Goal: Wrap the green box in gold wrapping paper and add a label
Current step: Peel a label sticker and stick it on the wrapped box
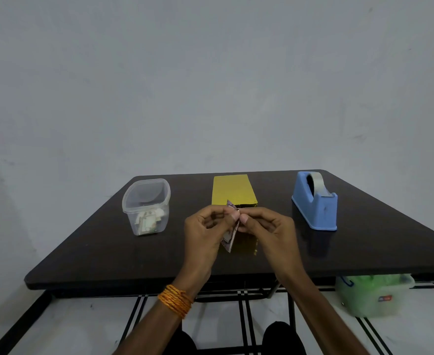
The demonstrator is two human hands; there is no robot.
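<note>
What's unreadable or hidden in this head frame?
Head view:
- Label: print too small, partly covered by left hand and right hand.
- Gold-wrapped box: near end behind the hands.
- Clear tub: contents too small.
- Green bin: top cut by table.

I cannot read the print on the label (230, 235) between my left hand (205, 229) and right hand (267, 226). Both hide the near end of the gold-wrapped box (232, 189). What lies in the clear tub (134, 198) is too small to tell.

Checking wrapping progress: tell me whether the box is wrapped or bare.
Wrapped: every visible face of the box is gold; no green shows.
</note>
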